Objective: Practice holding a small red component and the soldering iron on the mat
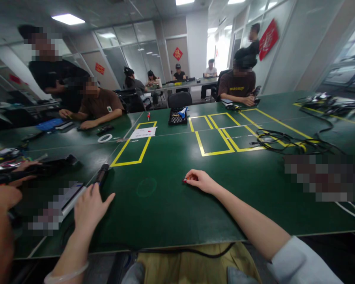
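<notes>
My right hand [201, 180] is over the middle of the green table [165, 221], its fingers pinched on a small red object [184, 180] close to the surface. My left hand [90, 205] rests at the left with thumb and fingers apart. Its fingertips are beside a black cylindrical device [102, 173] and the edge of a pale flat device [73, 201]; whether they touch is unclear. A faint ring mark [146, 187] shows on the table between my two hands.
Yellow tape frames [219, 153] mark the table, with a paper sheet [143, 133] on one. A black tray [178, 116] stands at the far edge. Tangled black cables [284, 138] lie right. Another person's arm [0, 221] reaches in from the left. People sit across the table.
</notes>
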A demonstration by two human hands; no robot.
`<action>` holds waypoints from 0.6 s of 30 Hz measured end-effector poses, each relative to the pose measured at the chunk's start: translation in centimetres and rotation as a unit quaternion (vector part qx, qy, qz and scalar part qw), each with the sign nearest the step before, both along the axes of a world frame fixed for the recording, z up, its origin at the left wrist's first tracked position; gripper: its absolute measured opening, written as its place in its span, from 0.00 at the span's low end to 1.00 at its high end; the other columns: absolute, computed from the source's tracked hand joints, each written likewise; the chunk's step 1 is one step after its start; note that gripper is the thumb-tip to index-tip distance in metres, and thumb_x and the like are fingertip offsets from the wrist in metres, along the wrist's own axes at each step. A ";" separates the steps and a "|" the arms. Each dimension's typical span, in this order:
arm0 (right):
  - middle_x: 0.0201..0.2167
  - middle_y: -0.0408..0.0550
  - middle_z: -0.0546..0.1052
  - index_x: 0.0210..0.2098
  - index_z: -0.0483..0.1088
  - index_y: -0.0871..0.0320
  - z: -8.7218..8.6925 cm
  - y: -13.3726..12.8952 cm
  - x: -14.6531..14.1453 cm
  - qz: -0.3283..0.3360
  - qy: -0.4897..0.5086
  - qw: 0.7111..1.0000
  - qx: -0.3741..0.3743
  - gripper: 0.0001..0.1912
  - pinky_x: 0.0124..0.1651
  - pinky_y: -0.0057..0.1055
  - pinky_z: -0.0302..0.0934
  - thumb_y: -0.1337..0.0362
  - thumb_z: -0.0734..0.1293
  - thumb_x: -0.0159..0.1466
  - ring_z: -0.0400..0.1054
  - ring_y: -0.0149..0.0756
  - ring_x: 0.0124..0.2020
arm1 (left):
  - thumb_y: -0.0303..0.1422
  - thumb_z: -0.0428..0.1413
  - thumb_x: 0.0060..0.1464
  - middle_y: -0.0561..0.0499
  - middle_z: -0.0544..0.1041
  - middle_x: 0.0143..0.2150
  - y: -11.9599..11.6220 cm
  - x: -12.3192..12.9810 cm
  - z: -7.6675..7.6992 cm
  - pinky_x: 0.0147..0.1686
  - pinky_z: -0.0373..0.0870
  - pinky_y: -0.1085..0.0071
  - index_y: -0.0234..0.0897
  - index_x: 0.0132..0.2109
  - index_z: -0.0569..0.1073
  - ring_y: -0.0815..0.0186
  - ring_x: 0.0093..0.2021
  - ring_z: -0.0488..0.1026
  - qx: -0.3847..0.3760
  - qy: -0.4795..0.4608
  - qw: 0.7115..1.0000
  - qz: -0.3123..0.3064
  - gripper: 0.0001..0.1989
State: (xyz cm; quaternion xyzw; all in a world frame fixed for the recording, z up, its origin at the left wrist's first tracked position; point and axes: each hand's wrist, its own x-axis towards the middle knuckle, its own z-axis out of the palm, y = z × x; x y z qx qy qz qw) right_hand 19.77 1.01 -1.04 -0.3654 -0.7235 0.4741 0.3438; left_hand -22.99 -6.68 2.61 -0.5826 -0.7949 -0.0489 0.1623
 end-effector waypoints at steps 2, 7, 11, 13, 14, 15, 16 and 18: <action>0.27 0.43 0.72 0.38 0.71 0.62 0.0 0.0 0.0 0.000 0.000 1.000 0.001 0.10 0.31 0.25 0.57 0.62 0.68 0.59 0.63 0.28 0.27 | 0.54 0.41 0.53 0.27 0.63 0.61 -1.0 -2.2 -0.4 0.53 0.62 0.49 0.22 0.62 0.57 0.39 0.58 0.63 -0.041 -0.012 0.999 0.032 0.42; 0.27 0.43 0.72 0.37 0.71 0.62 0.3 -0.1 0.0 -0.002 -0.007 1.000 -0.001 0.10 0.32 0.26 0.57 0.62 0.68 0.59 0.63 0.29 0.28 | 0.48 0.45 0.53 0.41 0.70 0.58 -1.6 -6.0 -1.2 0.53 0.65 0.55 0.35 0.59 0.62 0.49 0.57 0.66 -0.070 -0.072 0.993 0.059 0.31; 0.28 0.44 0.73 0.38 0.71 0.62 0.5 -0.2 0.0 -0.001 -0.011 1.000 0.000 0.10 0.32 0.26 0.57 0.62 0.67 0.59 0.64 0.29 0.28 | 0.48 0.48 0.49 0.38 0.69 0.59 -1.4 -7.5 -1.2 0.55 0.63 0.57 0.30 0.55 0.64 0.49 0.59 0.65 -0.072 -0.103 0.992 0.030 0.32; 0.28 0.44 0.73 0.38 0.71 0.62 0.5 -0.2 0.0 0.001 -0.011 1.000 0.002 0.10 0.32 0.26 0.57 0.62 0.67 0.59 0.64 0.29 0.28 | 0.48 0.49 0.47 0.38 0.70 0.58 -1.3 -7.7 -0.9 0.56 0.63 0.57 0.30 0.54 0.65 0.49 0.59 0.65 -0.078 -0.112 0.990 0.016 0.32; 0.28 0.44 0.73 0.38 0.71 0.62 0.4 -0.2 0.0 0.002 -0.010 1.000 0.003 0.10 0.32 0.26 0.57 0.62 0.67 0.59 0.64 0.29 0.28 | 0.47 0.49 0.47 0.40 0.71 0.57 -1.3 -7.6 -0.8 0.55 0.63 0.57 0.32 0.54 0.65 0.50 0.59 0.65 -0.082 -0.115 0.990 0.012 0.31; 0.28 0.44 0.73 0.38 0.71 0.62 0.4 -0.1 0.0 0.003 -0.009 1.000 0.003 0.10 0.32 0.26 0.57 0.62 0.67 0.59 0.64 0.29 0.28 | 0.46 0.50 0.47 0.43 0.73 0.55 -1.2 -7.4 -0.6 0.55 0.64 0.57 0.34 0.53 0.66 0.50 0.58 0.66 -0.085 -0.117 0.989 0.011 0.29; 0.28 0.44 0.73 0.38 0.71 0.62 0.3 -0.1 0.0 0.003 -0.010 1.000 0.003 0.10 0.32 0.26 0.57 0.62 0.67 0.59 0.64 0.29 0.28 | 0.46 0.50 0.46 0.46 0.74 0.54 -1.1 -7.1 -0.4 0.54 0.64 0.57 0.37 0.52 0.66 0.51 0.56 0.67 -0.086 -0.118 0.989 0.012 0.28; 0.27 0.43 0.72 0.38 0.71 0.61 0.3 -0.1 0.0 -0.001 -0.016 1.000 0.006 0.10 0.31 0.26 0.56 0.62 0.68 0.59 0.63 0.29 0.27 | 0.46 0.52 0.45 0.49 0.77 0.50 -1.0 -6.3 -0.1 0.51 0.66 0.59 0.39 0.49 0.68 0.53 0.52 0.70 -0.078 -0.117 0.990 0.022 0.25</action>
